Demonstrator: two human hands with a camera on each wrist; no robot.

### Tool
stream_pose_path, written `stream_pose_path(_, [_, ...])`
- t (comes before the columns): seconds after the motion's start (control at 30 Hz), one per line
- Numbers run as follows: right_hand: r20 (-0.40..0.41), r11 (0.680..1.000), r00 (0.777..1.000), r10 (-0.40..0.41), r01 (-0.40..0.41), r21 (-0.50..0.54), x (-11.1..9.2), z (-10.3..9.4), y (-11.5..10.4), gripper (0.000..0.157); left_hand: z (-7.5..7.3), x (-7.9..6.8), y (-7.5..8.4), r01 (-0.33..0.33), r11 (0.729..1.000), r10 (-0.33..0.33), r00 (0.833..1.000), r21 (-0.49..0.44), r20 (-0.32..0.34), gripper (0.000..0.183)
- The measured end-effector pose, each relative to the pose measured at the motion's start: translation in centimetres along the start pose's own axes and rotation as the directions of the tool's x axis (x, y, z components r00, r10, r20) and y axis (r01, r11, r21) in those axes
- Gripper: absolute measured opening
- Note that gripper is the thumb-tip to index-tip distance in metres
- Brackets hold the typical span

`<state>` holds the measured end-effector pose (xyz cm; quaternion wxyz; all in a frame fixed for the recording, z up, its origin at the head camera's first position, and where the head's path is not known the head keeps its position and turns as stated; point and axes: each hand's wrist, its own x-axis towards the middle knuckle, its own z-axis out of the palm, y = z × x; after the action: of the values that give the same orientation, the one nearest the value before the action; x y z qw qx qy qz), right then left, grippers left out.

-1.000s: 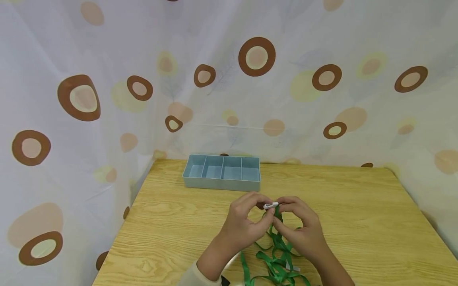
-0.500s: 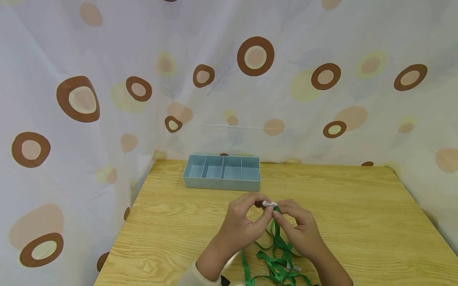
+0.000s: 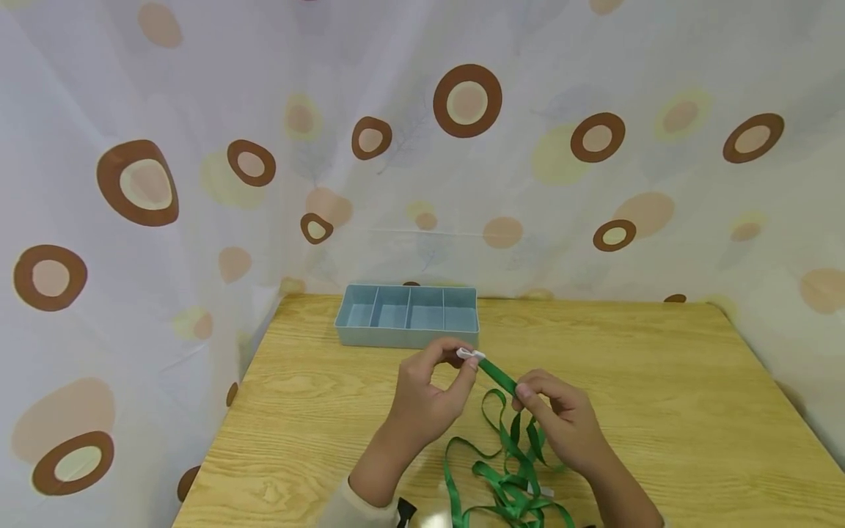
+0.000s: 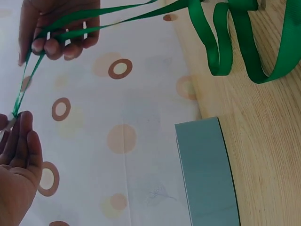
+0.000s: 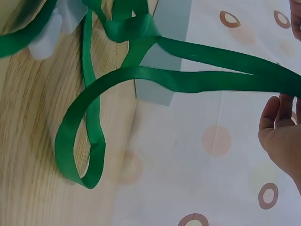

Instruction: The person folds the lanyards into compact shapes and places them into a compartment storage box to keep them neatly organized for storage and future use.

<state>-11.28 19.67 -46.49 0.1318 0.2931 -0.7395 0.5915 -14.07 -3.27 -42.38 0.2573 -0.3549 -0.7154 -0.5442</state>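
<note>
My left hand pinches a small white clip-like piece between thumb and fingertips. From it a doubled green ribbon runs taut down to my right hand, which pinches it between thumb and forefinger. In the left wrist view the two ribbon strands pass between the right hand's fingers and come together at the white piece. Slack ribbon hangs below the right hand and lies in a tangled heap on the table, as the right wrist view shows with its wide loop.
A pale blue tray with several compartments stands at the table's back, just beyond the left hand. Another white piece lies in the ribbon heap. A black object shows at the front edge. A patterned curtain hangs behind the wooden table.
My hands have moved apart: the left went up and to the left with the white piece, the right slid away along the ribbon. The ribbon between them is now stretched out.
</note>
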Motion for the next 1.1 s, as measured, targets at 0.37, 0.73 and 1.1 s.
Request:
stream_pose_path(0.37, [0.097,0.997,0.994,0.051,-0.057,0.06,-0.9,-1.3,-0.1,0.033,-1.4,0.2,-0.3,0.132,0.989,-0.136,0.989,-0.062,-0.064,0.011])
stream_pose_path(0.73, [0.308,0.97,0.95,0.044,-0.115,0.215,-2.1,-2.4,0.9,0.026,-2.4,0.3,-0.3,0.194,0.976,-0.205,0.972,-0.098,-0.117,0.012])
stream_pose_path(1.1, [0.392,0.947,0.918,0.058,-0.175,0.271,-3.2,-3.3,1.3,0.028,-3.1,0.4,-0.5,0.245,0.963,-0.26,0.952,-0.109,-0.162,0.012])
